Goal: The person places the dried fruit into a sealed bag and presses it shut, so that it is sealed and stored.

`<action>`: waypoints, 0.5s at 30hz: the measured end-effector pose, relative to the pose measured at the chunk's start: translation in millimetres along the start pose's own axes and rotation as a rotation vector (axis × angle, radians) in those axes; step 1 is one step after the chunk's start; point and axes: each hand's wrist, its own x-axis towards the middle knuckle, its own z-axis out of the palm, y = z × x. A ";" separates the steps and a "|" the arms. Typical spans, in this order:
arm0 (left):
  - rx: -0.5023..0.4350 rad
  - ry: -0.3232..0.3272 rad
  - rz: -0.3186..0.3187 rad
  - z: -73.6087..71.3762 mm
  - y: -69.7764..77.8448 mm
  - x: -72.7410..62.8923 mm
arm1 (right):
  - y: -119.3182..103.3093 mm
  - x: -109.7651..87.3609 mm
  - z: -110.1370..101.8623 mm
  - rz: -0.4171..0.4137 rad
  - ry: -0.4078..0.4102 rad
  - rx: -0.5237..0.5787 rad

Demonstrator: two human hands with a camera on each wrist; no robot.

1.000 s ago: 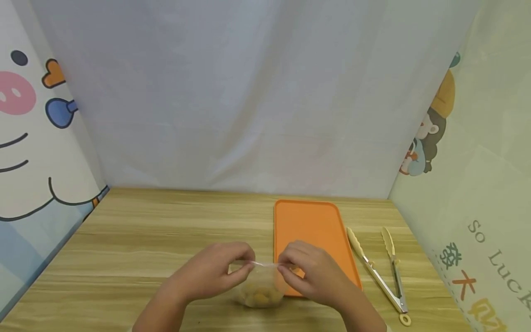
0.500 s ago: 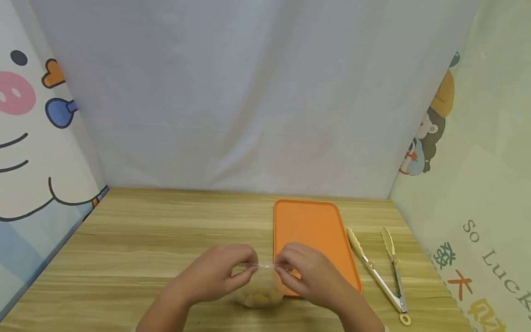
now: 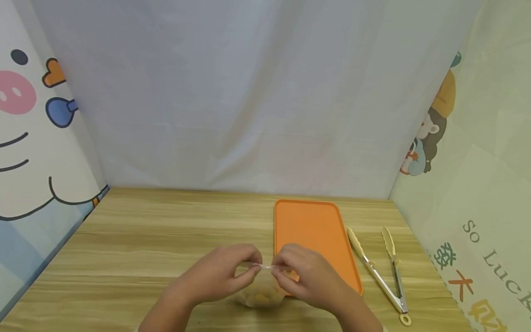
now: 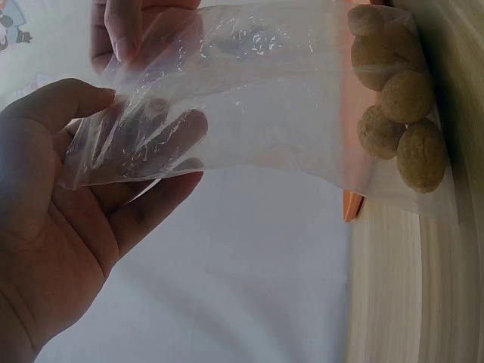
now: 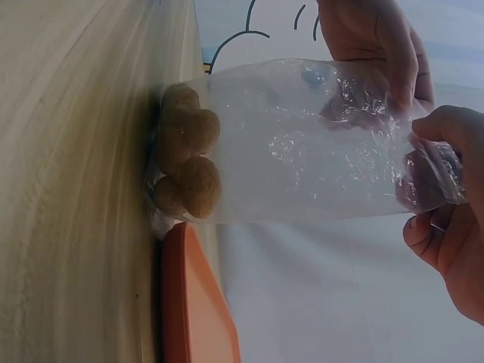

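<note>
A clear plastic bag (image 4: 265, 98) stands on the table, its top pulled up. Several round brown, walnut-like pieces (image 4: 422, 155) lie in its bottom; in the head view they look yellowish and blurred. My left hand (image 3: 220, 272) pinches the left part of the bag's top edge between thumb and fingers. On the other side, my right hand (image 3: 309, 274) pinches the same edge, close to the left fingertips. A short stretch of the rim shows between both hands. Through the film in the left wrist view, some left fingers appear behind the bag.
An orange tray (image 3: 309, 226) lies just behind and right of the bag, partly covered by my right hand. Farther right rest metal tongs (image 3: 381, 279) with cream tips, spread apart. A pale curtain (image 3: 249, 92) closes off the back of the wooden table (image 3: 166, 221).
Both hands have drawn slightly closer together along the bag's top edge, the left one shifting right. The stretch of rim between them is shorter. Bag bottom, tray and tongs stay in place.
</note>
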 end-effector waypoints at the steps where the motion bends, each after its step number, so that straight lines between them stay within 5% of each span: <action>1: 0.006 0.002 0.004 0.9 0.5 0.2 | -0.4 0.1 0.7 -0.005 0.000 0.002; 15: 0.051 0.064 0.112 8.0 1.5 2.2 | -3.7 0.4 4.7 -0.014 0.025 0.006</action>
